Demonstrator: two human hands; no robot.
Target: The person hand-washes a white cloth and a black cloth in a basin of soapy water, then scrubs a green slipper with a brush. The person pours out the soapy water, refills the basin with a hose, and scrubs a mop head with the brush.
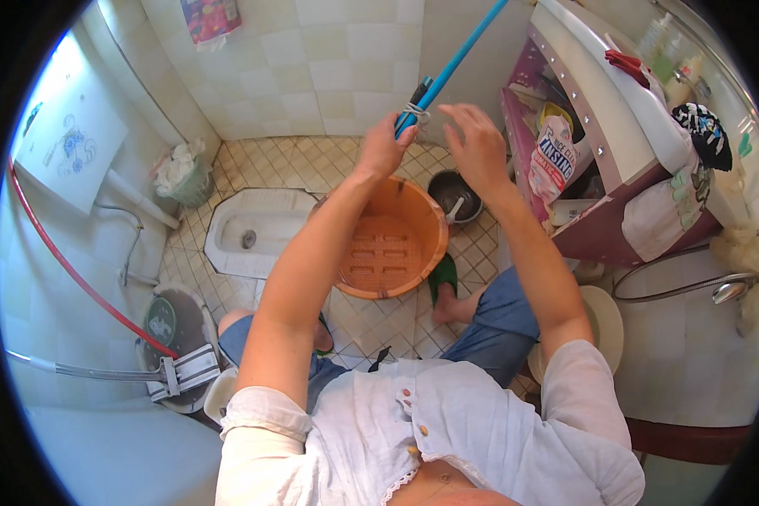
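My left hand (381,145) grips the lower end of a blue pole (463,55), which slants up to the top right. A pale cord (415,112) is wound around the pole just above my fingers, binding a short black piece (421,92) against it. To the right of the cord, my right hand (479,148) is raised with its fingers apart, holding nothing. Beneath both hands, an orange plastic tub (431,218) stands on the tiled floor between my legs. My left forearm hides part of the tub.
A squat toilet (265,212) lies left of the tub, with a waste basket (193,183) behind it. A dark pot (453,180) with a ladle sits at right, by the washbasin cabinet (582,95). Mop handles lean over a bucket (196,300) at left.
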